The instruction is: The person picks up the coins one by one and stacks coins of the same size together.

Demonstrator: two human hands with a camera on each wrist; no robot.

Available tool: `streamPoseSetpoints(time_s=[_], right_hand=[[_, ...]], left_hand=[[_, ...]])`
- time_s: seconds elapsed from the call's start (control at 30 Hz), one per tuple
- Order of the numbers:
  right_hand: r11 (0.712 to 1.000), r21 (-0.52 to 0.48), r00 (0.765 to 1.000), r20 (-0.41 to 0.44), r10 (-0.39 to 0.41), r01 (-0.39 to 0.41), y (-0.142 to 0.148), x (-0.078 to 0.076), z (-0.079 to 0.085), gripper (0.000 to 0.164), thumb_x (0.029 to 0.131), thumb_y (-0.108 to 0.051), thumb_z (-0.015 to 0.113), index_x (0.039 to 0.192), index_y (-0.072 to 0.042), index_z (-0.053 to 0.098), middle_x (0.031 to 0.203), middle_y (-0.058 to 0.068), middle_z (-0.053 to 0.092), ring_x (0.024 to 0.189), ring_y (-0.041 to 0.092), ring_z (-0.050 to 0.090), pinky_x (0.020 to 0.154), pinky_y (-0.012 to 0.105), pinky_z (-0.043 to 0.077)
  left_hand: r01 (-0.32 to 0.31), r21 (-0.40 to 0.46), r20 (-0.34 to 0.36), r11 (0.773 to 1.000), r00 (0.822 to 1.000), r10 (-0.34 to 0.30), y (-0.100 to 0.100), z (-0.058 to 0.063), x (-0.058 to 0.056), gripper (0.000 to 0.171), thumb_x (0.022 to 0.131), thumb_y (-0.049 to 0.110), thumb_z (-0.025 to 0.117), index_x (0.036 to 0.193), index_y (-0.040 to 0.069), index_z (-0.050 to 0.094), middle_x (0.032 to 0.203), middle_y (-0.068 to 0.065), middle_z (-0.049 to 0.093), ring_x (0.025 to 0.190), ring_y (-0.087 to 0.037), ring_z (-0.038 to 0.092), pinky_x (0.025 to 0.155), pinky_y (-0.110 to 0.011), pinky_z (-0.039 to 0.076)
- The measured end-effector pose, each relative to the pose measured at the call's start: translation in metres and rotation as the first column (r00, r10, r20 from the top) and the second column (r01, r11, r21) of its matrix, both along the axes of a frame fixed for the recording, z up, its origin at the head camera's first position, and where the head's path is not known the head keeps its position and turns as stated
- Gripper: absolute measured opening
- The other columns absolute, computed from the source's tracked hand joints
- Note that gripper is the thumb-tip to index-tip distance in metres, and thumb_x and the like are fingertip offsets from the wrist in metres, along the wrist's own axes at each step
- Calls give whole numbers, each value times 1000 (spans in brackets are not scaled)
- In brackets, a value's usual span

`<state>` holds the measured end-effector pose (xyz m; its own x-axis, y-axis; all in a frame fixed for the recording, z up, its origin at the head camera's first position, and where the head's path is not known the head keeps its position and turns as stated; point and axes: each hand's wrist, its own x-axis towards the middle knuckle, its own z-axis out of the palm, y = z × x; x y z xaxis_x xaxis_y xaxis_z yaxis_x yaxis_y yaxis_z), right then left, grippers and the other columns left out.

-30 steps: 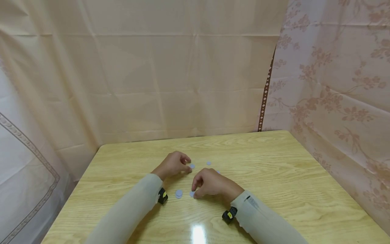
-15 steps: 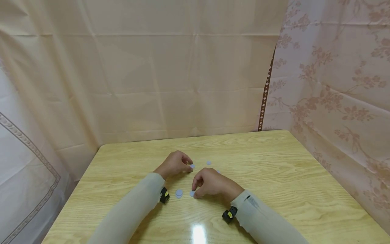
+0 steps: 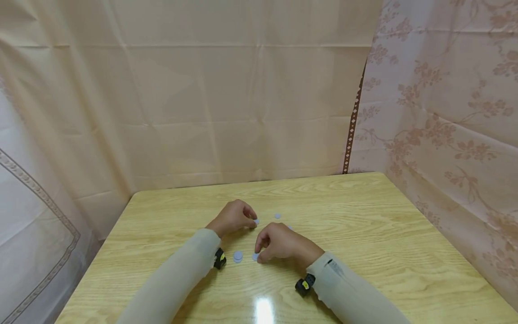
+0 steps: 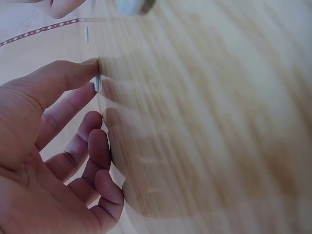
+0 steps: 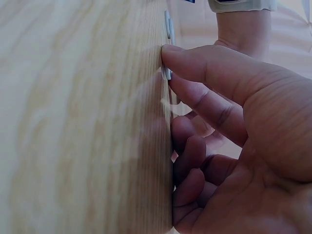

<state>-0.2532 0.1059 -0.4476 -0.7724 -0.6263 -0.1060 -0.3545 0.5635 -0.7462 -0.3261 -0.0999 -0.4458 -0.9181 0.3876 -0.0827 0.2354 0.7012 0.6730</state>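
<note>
Small pale, flat round discs lie on the wooden table. My left hand (image 3: 234,218) pinches one disc (image 3: 256,221) at its edge between thumb and index finger; the left wrist view shows that disc (image 4: 97,83) edge-on, close against the tabletop. Nearer to me, my right hand (image 3: 281,243) has thumb and index finger on another disc (image 3: 255,257), pinching it at the table surface. In the right wrist view part of this disc (image 5: 168,74) shows between the fingertips. Both hands' other fingers are bent, touching or close to the wood.
Two overlapping discs (image 3: 238,256) lie left of the right hand. Farther back is a single disc (image 3: 277,216), and one more disc (image 3: 289,227) is partly hidden behind the right hand. A beige curtain (image 3: 243,112) hangs behind the table (image 3: 364,234), a floral one (image 3: 457,135) at right.
My left hand has moved slightly right and its thumb and index finger have closed on the disc there. The right hand has stayed in place on its disc.
</note>
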Motion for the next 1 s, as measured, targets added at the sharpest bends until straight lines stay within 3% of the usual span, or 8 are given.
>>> streamPoseSetpoints(time_s=[0.47,0.8,1.0], right_hand=[[1000,-8,1000,5,4,-4,1,0,-2,10,81,-16,87,87,-18,80,64,-7,57,55,6,43,53,22,36],[1000,-8,1000,-1,6,-6,1,-1,-1,10,81,-17,88,87,-19,80,66,-7,59,56,6,44,54,22,37],[1000,-2,1000,-6,4,-4,1,-1,-2,11,80,-17,88,87,-19,79,67,-7,59,58,6,46,55,22,38]], left_hand=[[30,-101,-65,994,997,-36,3,-4,-4,7,84,24,86,87,22,79,87,10,74,81,-13,65,76,-33,56],[48,-256,-166,966,982,-92,5,-3,-6,13,81,28,83,73,26,73,79,11,68,72,-12,60,62,-30,51],[63,-269,-190,961,975,-117,4,-3,-6,12,80,28,81,72,26,72,79,11,67,72,-12,60,61,-30,51]])
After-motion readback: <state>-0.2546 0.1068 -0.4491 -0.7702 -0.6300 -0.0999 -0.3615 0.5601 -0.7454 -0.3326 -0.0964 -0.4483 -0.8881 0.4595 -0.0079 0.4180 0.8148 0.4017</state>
